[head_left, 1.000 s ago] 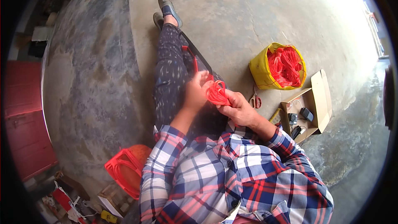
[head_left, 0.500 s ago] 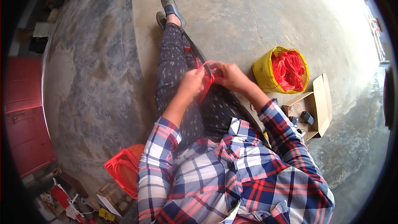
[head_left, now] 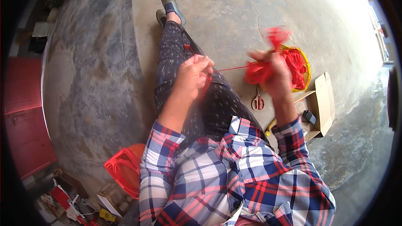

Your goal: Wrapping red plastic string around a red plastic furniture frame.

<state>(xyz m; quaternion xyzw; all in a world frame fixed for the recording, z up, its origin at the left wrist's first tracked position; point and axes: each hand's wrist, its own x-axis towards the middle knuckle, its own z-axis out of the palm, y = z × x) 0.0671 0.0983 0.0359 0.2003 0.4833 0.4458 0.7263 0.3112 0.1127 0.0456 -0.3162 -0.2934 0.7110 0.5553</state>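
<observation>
My left hand (head_left: 193, 75) is closed in a pinch over my lap, with red cord at the fingertips. Part of a red item (head_left: 204, 88) shows just under those fingers, too blurred to name. From there a taut red strand (head_left: 231, 68) runs across to my right hand (head_left: 279, 77), which is wrapped round a bundle of red cord (head_left: 256, 73). That bundle sticks out above and left of the fist and is smeared by motion. Behind the right hand stands a yellow bucket (head_left: 309, 74) with more red cord (head_left: 296, 68) in it. A dark strip (head_left: 193, 45) lies along my leg.
Scissors (head_left: 258, 102) with red and white handles lie on the floor near the bucket. An open cardboard box (head_left: 325, 102) holds a dark device (head_left: 309, 117) and cables. On my left sits a red plastic basket (head_left: 112, 166). Red cabinets (head_left: 26, 113) stand at the far left.
My right hand has moved right, away from the left, and now grips a bundle of red cord near the bucket. A strand stretches between the hands. The scissors have come into sight.
</observation>
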